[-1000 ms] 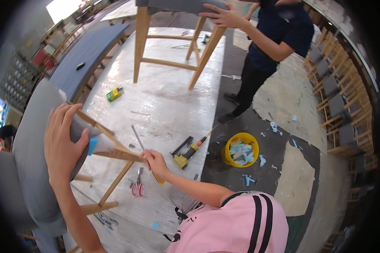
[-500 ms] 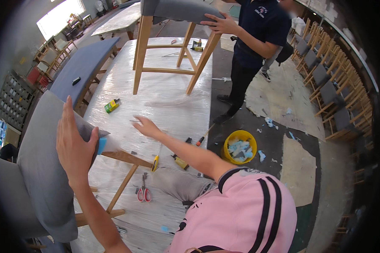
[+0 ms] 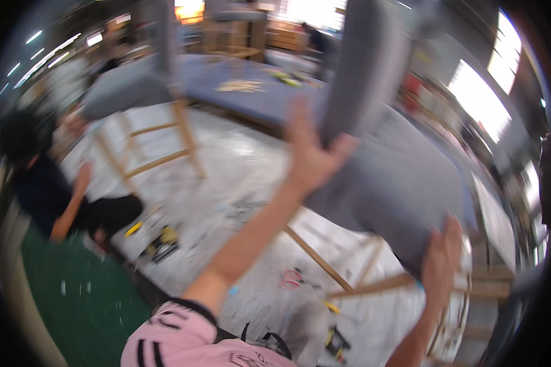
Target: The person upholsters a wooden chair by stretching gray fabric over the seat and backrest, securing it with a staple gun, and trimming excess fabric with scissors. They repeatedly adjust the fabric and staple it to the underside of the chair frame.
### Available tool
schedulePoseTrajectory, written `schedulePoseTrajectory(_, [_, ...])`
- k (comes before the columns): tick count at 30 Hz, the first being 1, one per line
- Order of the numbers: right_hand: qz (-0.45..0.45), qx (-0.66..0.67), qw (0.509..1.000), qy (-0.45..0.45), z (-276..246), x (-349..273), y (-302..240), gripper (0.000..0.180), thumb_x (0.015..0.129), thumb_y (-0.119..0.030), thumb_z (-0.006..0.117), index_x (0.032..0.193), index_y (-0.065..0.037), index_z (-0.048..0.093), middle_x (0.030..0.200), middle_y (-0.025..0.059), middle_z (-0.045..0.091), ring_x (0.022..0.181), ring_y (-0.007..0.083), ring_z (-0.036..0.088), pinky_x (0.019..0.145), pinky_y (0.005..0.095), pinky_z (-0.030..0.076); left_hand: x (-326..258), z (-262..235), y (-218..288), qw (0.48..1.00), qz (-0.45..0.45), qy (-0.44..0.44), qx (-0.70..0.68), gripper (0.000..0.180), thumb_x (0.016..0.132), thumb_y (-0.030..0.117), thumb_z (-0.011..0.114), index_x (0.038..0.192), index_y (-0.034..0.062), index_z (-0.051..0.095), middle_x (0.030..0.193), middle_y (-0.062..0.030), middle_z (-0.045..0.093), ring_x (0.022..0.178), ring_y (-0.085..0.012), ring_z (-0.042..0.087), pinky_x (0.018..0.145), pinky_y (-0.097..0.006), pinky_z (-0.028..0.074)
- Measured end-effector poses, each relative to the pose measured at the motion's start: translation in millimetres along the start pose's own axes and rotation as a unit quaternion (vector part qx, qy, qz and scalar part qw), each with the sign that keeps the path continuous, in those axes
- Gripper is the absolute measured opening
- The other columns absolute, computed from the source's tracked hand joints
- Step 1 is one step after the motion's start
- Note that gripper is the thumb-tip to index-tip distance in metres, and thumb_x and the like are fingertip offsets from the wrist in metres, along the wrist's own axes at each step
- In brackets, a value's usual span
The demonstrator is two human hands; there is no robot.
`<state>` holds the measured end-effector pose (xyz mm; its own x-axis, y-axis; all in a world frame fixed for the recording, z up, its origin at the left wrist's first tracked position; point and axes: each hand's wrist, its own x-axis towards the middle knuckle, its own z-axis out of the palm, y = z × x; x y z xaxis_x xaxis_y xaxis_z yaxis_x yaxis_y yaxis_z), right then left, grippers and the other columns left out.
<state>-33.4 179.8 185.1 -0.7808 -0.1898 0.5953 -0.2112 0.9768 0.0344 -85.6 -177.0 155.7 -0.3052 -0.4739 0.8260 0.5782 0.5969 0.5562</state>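
I hold a grey upholstered chair [image 3: 386,183] with light wooden legs [image 3: 373,284], tilted above the white worktable [image 3: 226,183]. My left hand [image 3: 309,156] presses on the chair's upright grey backrest, fingers spread and thumb hooked round its edge. My right hand [image 3: 441,254] grips the lower edge of the grey seat, close to where the legs join. The whole picture is blurred by motion.
A second grey chair [image 3: 141,92] stands on the table's far left. Another person in dark clothes [image 3: 43,189] leans at the table's left edge. Pink-handled scissors [image 3: 294,278] and a yellow-black drill [image 3: 159,244] lie on the table. Green floor [image 3: 73,293] shows lower left.
The view has swung round sharply. The grey chair has come up off the table. My right hand left the tabletop and took hold of the seat's edge; my left hand stayed on the chair.
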Motion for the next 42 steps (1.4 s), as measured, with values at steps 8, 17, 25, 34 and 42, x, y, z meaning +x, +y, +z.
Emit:
schedulePoseTrajectory(8, [-0.046,-0.052,0.998,-0.009,27.1,37.3,-73.5,0.066,0.111,-0.050,0.025,0.155,-0.004,0.041,0.157,0.0196,0.045,0.145,0.0392,0.039,0.120,0.0467,0.030,-3.5,-5.3,-8.2,0.997,-0.062,-0.043,-0.018,0.118,0.078,0.048,0.084,0.161,0.0009,0.014,0.139,-0.0291,0.044,0.128,-0.0464,0.051,0.109,-0.051,0.042])
schedulePoseTrajectory(17, [-0.111,-0.008,0.994,0.008,30.5,64.9,-173.7,0.066,0.108,-0.047,0.039,0.151,0.003,0.043,0.152,0.0275,0.046,0.143,0.0412,0.043,0.119,0.0484,0.031,-8.2,1.5,-11.1,0.998,-0.050,-0.040,-0.007,0.110,0.081,0.044,0.081,0.160,0.0008,0.017,0.138,-0.0290,0.047,0.128,-0.0469,0.052,0.108,-0.050,0.043])
schedulePoseTrajectory(25, [-0.213,0.202,0.956,0.028,-6.6,35.3,-123.7,0.057,0.102,-0.040,0.058,0.145,-0.003,0.055,0.153,0.0217,0.049,0.142,0.0400,0.045,0.117,0.0495,0.034,0.0,-19.7,-7.0,0.991,-0.088,-0.089,-0.054,0.107,0.082,0.043,0.083,0.158,-0.0016,0.023,0.149,-0.0289,0.043,0.140,-0.0430,0.044,0.117,-0.047,0.036])
schedulePoseTrajectory(34, [0.019,0.076,0.997,-0.008,-3.6,1.0,5.5,0.061,0.111,-0.047,0.031,0.146,-0.003,0.054,0.151,0.0223,0.052,0.143,0.0394,0.044,0.118,0.0466,0.034,-5.3,-9.9,-6.7,0.990,-0.099,-0.069,-0.070,0.103,0.083,0.044,0.081,0.158,0.0011,0.026,0.148,-0.0278,0.044,0.136,-0.0414,0.047,0.115,-0.046,0.037])
schedulePoseTrajectory(42, [-0.042,-0.054,0.997,0.037,19.0,14.6,-40.8,0.056,0.112,-0.042,0.031,0.150,-0.005,0.049,0.150,0.0198,0.053,0.139,0.0366,0.048,0.114,0.0474,0.037,-18.2,9.3,-20.3,0.999,-0.015,-0.045,-0.001,0.104,0.089,0.052,0.072,0.161,0.0021,0.015,0.147,-0.0321,0.040,0.135,-0.0472,0.043,0.113,-0.051,0.037])
